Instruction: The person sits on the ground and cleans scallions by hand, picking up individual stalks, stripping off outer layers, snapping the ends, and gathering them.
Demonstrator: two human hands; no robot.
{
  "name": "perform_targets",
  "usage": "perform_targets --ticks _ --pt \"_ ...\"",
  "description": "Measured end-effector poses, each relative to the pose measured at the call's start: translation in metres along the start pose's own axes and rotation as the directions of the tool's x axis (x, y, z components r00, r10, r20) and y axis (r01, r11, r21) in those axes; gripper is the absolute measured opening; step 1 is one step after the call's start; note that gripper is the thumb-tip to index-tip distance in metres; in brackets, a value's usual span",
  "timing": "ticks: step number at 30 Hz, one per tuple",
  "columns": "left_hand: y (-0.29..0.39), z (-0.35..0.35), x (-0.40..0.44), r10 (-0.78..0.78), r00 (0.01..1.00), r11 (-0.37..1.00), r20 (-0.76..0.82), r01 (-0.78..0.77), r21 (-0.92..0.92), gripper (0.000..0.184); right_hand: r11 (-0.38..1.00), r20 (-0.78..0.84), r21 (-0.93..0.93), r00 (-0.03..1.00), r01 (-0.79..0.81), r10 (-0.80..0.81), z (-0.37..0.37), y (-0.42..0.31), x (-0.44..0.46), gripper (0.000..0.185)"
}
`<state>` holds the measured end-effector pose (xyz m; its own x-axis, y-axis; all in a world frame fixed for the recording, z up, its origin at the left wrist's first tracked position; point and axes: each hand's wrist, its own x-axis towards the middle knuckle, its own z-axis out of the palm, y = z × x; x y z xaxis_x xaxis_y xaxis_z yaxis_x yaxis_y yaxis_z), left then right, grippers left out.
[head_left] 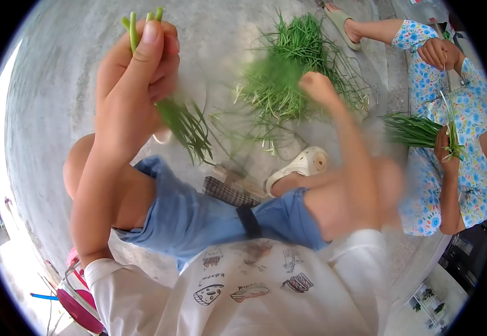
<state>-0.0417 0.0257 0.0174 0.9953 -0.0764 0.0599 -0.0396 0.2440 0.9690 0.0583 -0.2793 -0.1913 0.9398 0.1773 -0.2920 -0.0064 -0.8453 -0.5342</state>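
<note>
My left hand (137, 78) is raised on the left, its fingers closed round a small bunch of chives (185, 129). Pale green stem ends stick out above the thumb, while the dark leaves hang below the fist. On the other side, my right hand (319, 88) is closed and blurred by motion beside a large loose pile of chives (305, 42) on the ground. A smeared green tuft of chives (274, 73) extends from its fingers over the pile. Exactly how the right fingertips grip it is hidden by the blur.
Stray chives (266, 134) lie on the concrete floor (53, 106) between pile and my feet. My cream clog (302, 168) is close by. At right, another person in a flowered outfit (422, 185) sits holding a chive bunch (414, 130). A checked cloth item (229, 191) lies between my legs.
</note>
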Motion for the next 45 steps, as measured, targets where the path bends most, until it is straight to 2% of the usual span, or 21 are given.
perform_targets --ticks 2,5,6,8,10,12,13,14,16,20,23,25,26,28,32,35,37,38,42,44,45 --pt "0.0 0.004 0.005 0.006 1.0 0.951 -0.003 -0.005 0.308 0.026 0.987 0.071 0.062 0.987 -0.151 0.147 0.053 0.053 0.019 0.017" --pt "-0.001 0.014 0.015 -0.008 0.997 0.965 -0.077 0.028 0.263 0.031 0.864 0.146 0.34 0.928 -0.372 0.342 0.116 0.081 0.021 0.017" --pt "-0.002 0.016 0.018 -0.004 0.995 0.964 -0.095 0.029 0.263 0.032 0.815 0.089 0.426 0.914 -0.393 0.395 0.136 0.083 0.02 0.018" --pt "-0.006 0.017 0.025 0.026 0.993 0.972 -0.115 0.001 0.235 0.033 0.797 -0.1 0.324 0.819 -0.51 0.564 0.163 0.065 0.015 0.024" --pt "-0.005 0.017 0.032 0.011 0.996 0.958 -0.083 0.014 0.286 0.034 0.813 -0.195 0.266 0.798 -0.518 0.571 0.186 0.057 0.01 0.029" --pt "-0.001 0.021 0.035 -0.023 0.996 0.94 -0.087 0.052 0.338 0.034 0.782 -0.416 0.282 0.664 -0.556 0.621 0.203 0.057 0.01 0.031" --pt "-0.001 0.025 0.037 0.04 0.999 0.938 -0.036 -0.025 0.345 0.035 0.766 -0.489 0.301 0.598 -0.568 0.636 0.204 0.053 0.011 0.031" --pt "0.001 0.029 0.039 0.104 0.994 0.932 0.02 -0.104 0.346 0.035 0.763 -0.489 0.303 0.595 -0.571 0.639 0.199 0.053 0.014 0.031" --pt "0.003 0.032 0.043 0.066 0.998 0.958 0.018 -0.068 0.279 0.035 0.694 -0.262 0.343 0.644 -0.634 0.718 0.18 0.041 0.017 0.026" --pt "0.006 0.031 0.046 0.071 0.997 0.959 -0.018 -0.064 0.276 0.034 0.645 -0.312 0.392 0.565 -0.656 0.764 0.18 0.038 0.026 0.024" --pt "0.009 0.03 0.047 0.092 0.993 0.956 -0.068 -0.069 0.285 0.033 0.697 -0.364 0.377 0.594 -0.61 0.717 0.154 0.016 0.025 0.026" --pt "0.011 0.03 0.044 0.125 0.989 0.96 -0.073 -0.102 0.259 0.033 0.818 -0.391 0.217 0.72 -0.533 0.573 0.115 -0.001 0.019 0.026" --pt "0.013 0.029 0.043 0.125 0.989 0.955 -0.08 -0.098 0.28 0.033 0.819 -0.403 0.223 0.715 -0.529 0.571 0.099 -0.003 0.019 0.026" --pt "0.017 0.028 0.039 0.14 0.987 0.949 -0.079 -0.111 0.296 0.032 0.917 -0.437 0.024 0.82 -0.399 0.369 0.061 -0.004 0.028 0.026" --pt "0.016 0.022 0.037 0.224 0.974 0.922 -0.031 -0.202 0.33 0.033 0.941 -0.442 -0.269 0.895 -0.205 0.068 -0.039 -0.027 0.033 0.021" --pt "0.015 0.019 0.035 0.245 0.969 0.909 -0.019 -0.224 0.351 0.034 0.935 -0.522 -0.331 0.851 -0.13 -0.067 -0.115 -0.063 0.012 0.021" --pt "0.016 0.019 0.035 0.26 0.966 0.898 -0.013 -0.237 0.37 0.034 0.978 -0.531 -0.186 0.828 0.093 -0.18 -0.159 -0.085 -0.008 0.023" --pt "0.017 0.018 0.033 0.22 0.975 0.888 -0.002 -0.2 0.414 0.033 0.976 -0.554 -0.199 0.811 0.088 -0.186 -0.171 -0.094 -0.019 0.023" --pt "0.011 0.021 0.029 0.105 0.989 0.843 0.108 -0.146 0.517 0.029 0.93 -0.408 -0.321 0.86 0.18 -0.307 -0.181 -0.12 -0.053 0.022" --pt "0.01 0.026 0.024 0.095 0.987 0.877 0.132 -0.146 0.458 0.022 0.913 -0.647 -0.373 0.658 0.168 -0.385 -0.176 -0.137 -0.069 0.02" --pt "0.01 0.028 0.022 0.07 0.984 0.857 0.163 -0.143 0.496 0.02 0.857 -0.562 -0.488 0.691 0.167 -0.455 -0.169 -0.152 -0.082 0.016"
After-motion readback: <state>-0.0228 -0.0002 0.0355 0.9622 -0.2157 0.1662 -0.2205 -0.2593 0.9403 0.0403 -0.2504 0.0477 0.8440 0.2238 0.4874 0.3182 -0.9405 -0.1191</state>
